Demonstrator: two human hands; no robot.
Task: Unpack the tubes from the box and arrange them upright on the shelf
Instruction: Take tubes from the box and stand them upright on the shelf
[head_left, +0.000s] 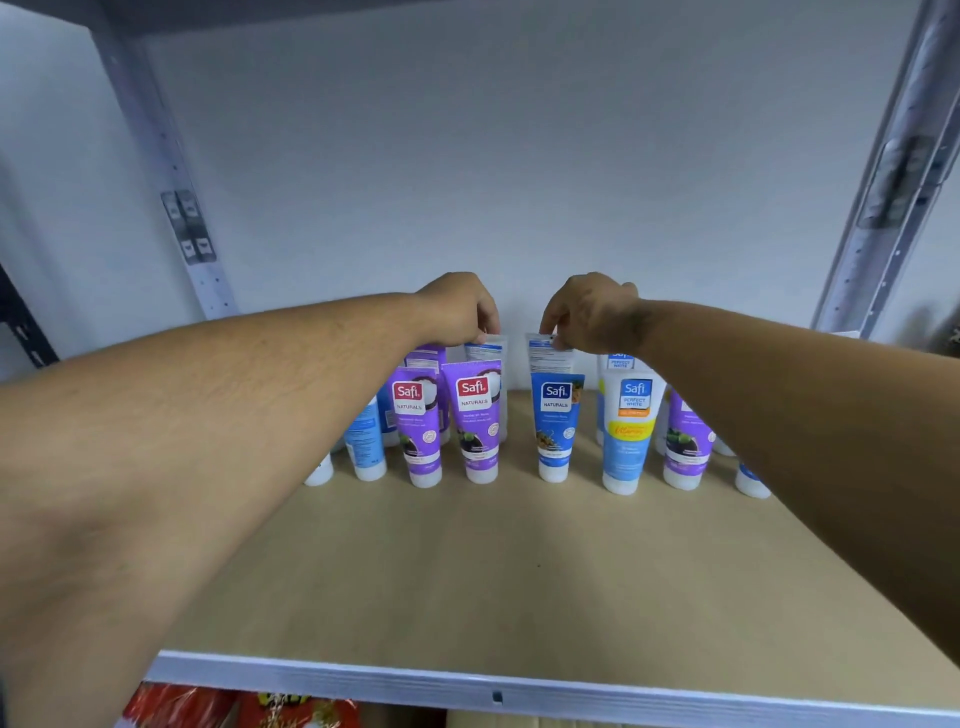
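Several Safi tubes stand cap-down on the tan shelf board (467, 582), in rows near the back wall. The front row holds two purple tubes (475, 421), a dark blue tube (555, 426) and a light blue tube (629, 431). My left hand (460, 309) pinches the top edge of a whitish tube (487, 351) in the back row, behind the purple ones. At the same height my right hand (587, 312) pinches the top of another whitish tube (545, 356) behind the dark blue tube. Both held tubes stand upright. The box is out of view.
Grey metal uprights (883, 208) frame the shelf at left and right. The white front rail (498, 680) runs along the bottom. Red and yellow packaging (234, 709) shows on the level below. More tubes stand under my forearms at both ends.
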